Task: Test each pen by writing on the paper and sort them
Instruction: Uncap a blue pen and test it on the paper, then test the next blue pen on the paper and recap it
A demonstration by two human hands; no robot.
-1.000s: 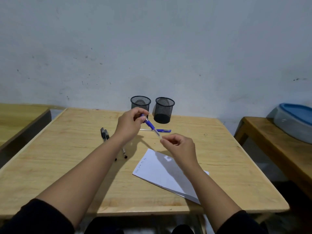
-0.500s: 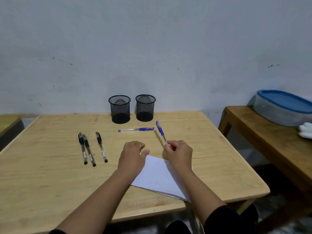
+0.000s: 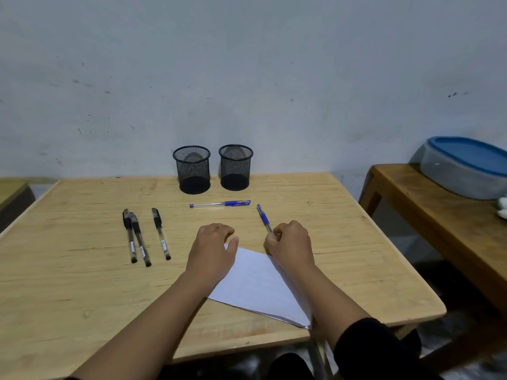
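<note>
My right hand (image 3: 290, 242) grips a blue pen (image 3: 264, 217) in a writing hold, its back end pointing up and away; the tip is hidden behind my fingers at the top corner of the white paper (image 3: 258, 283). My left hand (image 3: 212, 248) rests palm down on the paper's upper left edge, fingers curled, holding nothing. A second blue pen (image 3: 219, 204) lies flat in front of the two black mesh cups (image 3: 192, 168) (image 3: 236, 167). Three black pens (image 3: 129, 234) (image 3: 140, 239) (image 3: 161, 233) lie side by side to the left.
The wooden table (image 3: 68, 283) stands against a white wall. A second wooden table (image 3: 439, 215) to the right carries a grey tub with a blue lid (image 3: 463, 165). Another table edge (image 3: 11, 190) shows at the far left.
A second ago both hands held the blue pen in the air. My right hand has brought it down to the paper, and my left hand has dropped onto the sheet. The view shifted.
</note>
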